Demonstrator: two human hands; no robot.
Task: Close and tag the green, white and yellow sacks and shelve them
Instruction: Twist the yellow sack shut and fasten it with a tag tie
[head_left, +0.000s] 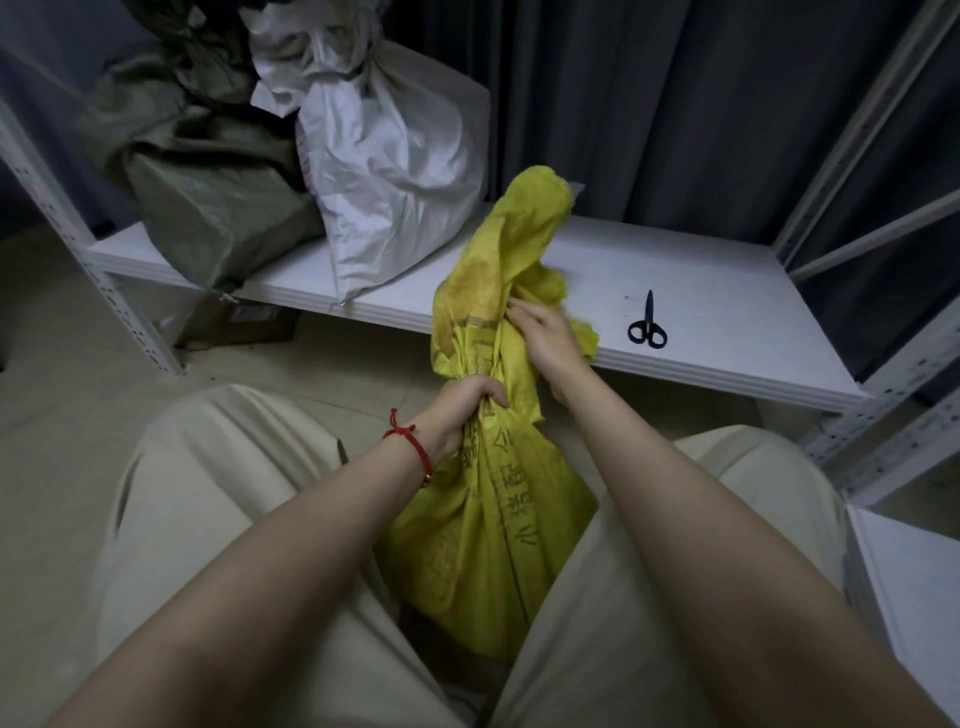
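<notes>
Head: L grip (467, 402) clamps yellow sack (488, 545) neck

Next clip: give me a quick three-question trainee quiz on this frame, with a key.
1. True or false: the scissors lie on the shelf.
2. The left hand grips the yellow sack at: A its gathered neck; B its bottom corner; C nowhere.
3. Fill in: beside the green sack on the shelf stands the ____ sack.
Key: 1 true; 2 A; 3 white sack.
</notes>
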